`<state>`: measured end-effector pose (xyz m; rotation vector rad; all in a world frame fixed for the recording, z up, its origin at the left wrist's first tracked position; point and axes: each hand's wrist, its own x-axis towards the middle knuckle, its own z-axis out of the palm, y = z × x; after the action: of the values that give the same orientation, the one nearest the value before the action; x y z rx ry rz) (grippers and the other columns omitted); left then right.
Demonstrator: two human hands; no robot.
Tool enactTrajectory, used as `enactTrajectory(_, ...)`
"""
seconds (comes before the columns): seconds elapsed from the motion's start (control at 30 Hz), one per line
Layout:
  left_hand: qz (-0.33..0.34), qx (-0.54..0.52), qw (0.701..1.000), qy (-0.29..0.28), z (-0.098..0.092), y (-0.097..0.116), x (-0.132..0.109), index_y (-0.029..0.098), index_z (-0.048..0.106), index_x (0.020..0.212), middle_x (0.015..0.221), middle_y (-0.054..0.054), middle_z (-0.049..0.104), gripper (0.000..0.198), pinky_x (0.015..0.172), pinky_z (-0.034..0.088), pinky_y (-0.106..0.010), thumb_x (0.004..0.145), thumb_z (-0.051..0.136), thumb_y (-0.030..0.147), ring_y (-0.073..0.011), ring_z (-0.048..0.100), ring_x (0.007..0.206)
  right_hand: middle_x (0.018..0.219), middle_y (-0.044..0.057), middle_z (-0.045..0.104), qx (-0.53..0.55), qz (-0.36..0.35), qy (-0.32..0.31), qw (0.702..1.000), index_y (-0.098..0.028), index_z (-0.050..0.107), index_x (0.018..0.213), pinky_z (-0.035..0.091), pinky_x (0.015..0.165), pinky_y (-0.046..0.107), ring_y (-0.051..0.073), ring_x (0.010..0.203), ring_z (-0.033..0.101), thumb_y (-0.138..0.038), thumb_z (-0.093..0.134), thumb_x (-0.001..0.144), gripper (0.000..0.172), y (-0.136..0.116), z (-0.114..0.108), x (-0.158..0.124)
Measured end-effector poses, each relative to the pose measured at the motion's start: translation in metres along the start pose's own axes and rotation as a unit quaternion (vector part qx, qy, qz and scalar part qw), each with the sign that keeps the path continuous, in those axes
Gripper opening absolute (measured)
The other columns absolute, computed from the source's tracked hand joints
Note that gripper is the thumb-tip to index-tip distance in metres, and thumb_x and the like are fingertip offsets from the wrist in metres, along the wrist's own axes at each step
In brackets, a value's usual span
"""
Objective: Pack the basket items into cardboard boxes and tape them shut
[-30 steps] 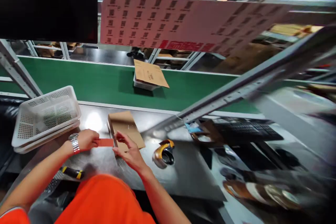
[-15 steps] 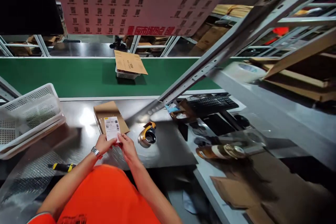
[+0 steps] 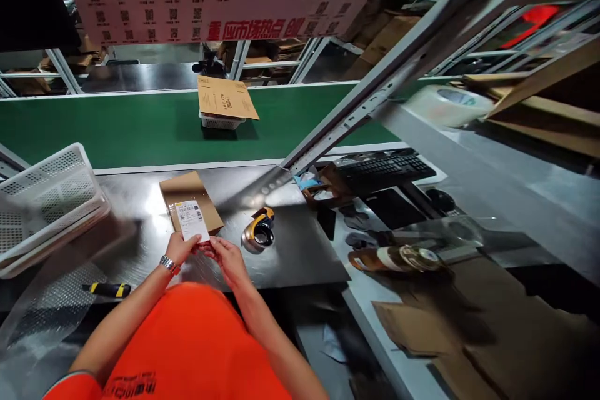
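My left hand (image 3: 179, 247), with a metal watch on its wrist, and my right hand (image 3: 224, 256) both pinch the lower edge of a white shipping label (image 3: 191, 220) with barcodes. A red strip shows under the label between my fingers. The label lies over the near end of a small brown cardboard box (image 3: 188, 199) on the steel table (image 3: 290, 250). Both hands are closed on the label's edge.
A handheld scanner (image 3: 259, 232) lies right of the box. White plastic baskets (image 3: 44, 200) stand at the left, with bubble wrap (image 3: 42, 306) and a yellow-black knife (image 3: 107, 289) nearby. A basket with a brown envelope (image 3: 225, 100) rides the green conveyor (image 3: 117, 128). Keyboard (image 3: 382, 169) and tape rolls (image 3: 398, 258) at right.
A second ago my hands held a red strip beside the bare box. The white label then appeared on the box, and my hands now pinch its near edge; the view has shifted.
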<state>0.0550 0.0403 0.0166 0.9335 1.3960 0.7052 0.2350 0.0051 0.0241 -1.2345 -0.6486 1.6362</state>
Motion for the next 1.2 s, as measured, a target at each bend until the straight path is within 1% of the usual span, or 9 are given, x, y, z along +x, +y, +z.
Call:
enactTrajectory(0.27,-0.027,-0.047,0.998,0.021,0.005,0.007,0.000,0.016,0.088,0.116,0.113,-0.022,0.096,0.046,0.093,0.079,-0.046,0.094,0.103,0.053,-0.0369,0.097,0.105,0.101,0.012,0.097,-0.008,0.007,-0.017,1.000,-0.025,0.096,0.096,0.069,0.088,0.043,0.033,0.097,0.090,-0.087,0.115,0.057,0.076,-0.003,-0.009,0.010)
enactTrajectory(0.47,-0.027,-0.009,0.999,0.023,0.004,0.009,-0.003,0.017,0.087,0.126,0.129,-0.024,0.095,0.033,0.111,0.078,-0.053,0.104,0.094,0.040,-0.0395,0.095,0.121,0.089,0.009,0.093,-0.042,-0.019,-0.006,0.999,-0.025,0.095,0.090,0.068,0.089,0.046,0.031,0.089,0.085,-0.092,0.113,0.057,0.076,-0.001,-0.008,0.018)
enactTrajectory(0.6,0.111,0.114,0.979,0.125,-0.003,0.012,-0.012,0.021,0.083,0.150,0.172,-0.025,0.078,0.059,0.144,0.061,-0.057,0.094,0.100,0.026,-0.0419,0.074,0.167,0.088,0.009,0.091,-0.039,-0.022,0.008,0.999,-0.025,0.094,0.084,0.066,0.085,0.043,0.029,0.086,0.081,-0.086,0.113,0.055,0.070,-0.002,-0.004,0.021)
enactTrajectory(0.67,0.197,0.158,0.965,0.074,-0.007,0.013,-0.019,0.024,0.088,0.146,0.172,-0.022,0.079,0.049,0.152,0.050,-0.057,0.098,0.097,0.030,-0.0401,0.068,0.173,0.085,0.008,0.089,-0.052,-0.032,-0.005,0.998,-0.025,0.093,0.081,0.064,0.084,0.042,0.027,0.084,0.079,-0.084,0.111,0.060,0.064,-0.004,-0.003,0.021)
enactTrajectory(0.73,0.248,0.159,0.955,-0.019,-0.010,0.011,-0.026,0.026,0.094,0.127,0.153,-0.018,0.090,0.024,0.147,0.055,-0.055,0.110,0.083,0.040,-0.0381,0.079,0.157,0.082,0.006,0.087,-0.085,-0.051,-0.028,0.995,-0.025,0.092,0.078,0.063,0.085,0.042,0.026,0.082,0.075,-0.082,0.109,0.067,0.060,-0.006,-0.003,0.020)
enactTrajectory(0.8,0.251,0.141,0.956,-0.061,-0.010,0.009,-0.030,0.027,0.095,0.107,0.128,-0.016,0.095,0.037,0.131,0.067,-0.053,0.118,0.069,0.051,-0.0368,0.089,0.130,0.080,0.005,0.085,-0.122,-0.068,-0.051,0.989,-0.025,0.092,0.078,0.061,0.086,0.041,0.025,0.081,0.073,-0.081,0.107,0.072,0.059,-0.008,-0.004,0.017)
enactTrajectory(0.93,0.166,0.141,0.976,-0.002,-0.008,0.005,-0.032,0.028,0.090,0.085,0.093,-0.011,0.091,0.051,0.105,0.074,-0.047,0.114,0.072,0.066,-0.0339,0.089,0.098,0.084,0.007,0.088,-0.150,-0.079,-0.085,0.982,-0.026,0.092,0.076,0.063,0.089,0.042,0.027,0.084,0.075,-0.085,0.106,0.074,0.061,-0.009,-0.002,0.014)
enactTrajectory(1.1,0.129,0.075,0.989,0.001,-0.006,0.004,-0.029,0.028,0.096,0.090,0.108,-0.011,0.097,0.035,0.109,0.075,-0.044,0.101,0.088,0.060,-0.0335,0.091,0.108,0.077,0.005,0.084,-0.119,-0.053,-0.082,0.988,-0.025,0.087,0.070,0.060,0.081,0.039,0.023,0.076,0.069,-0.092,0.105,0.071,0.069,-0.009,0.000,0.016)
enactTrajectory(1.2,0.134,0.061,0.989,-0.006,-0.004,0.001,-0.025,0.026,0.097,0.089,0.107,-0.012,0.097,0.043,0.105,0.075,-0.046,0.100,0.087,0.066,-0.0349,0.090,0.107,0.075,0.005,0.083,-0.118,-0.051,-0.081,0.988,-0.024,0.085,0.069,0.058,0.078,0.039,0.023,0.075,0.068,-0.093,0.106,0.068,0.072,-0.010,-0.001,0.018)
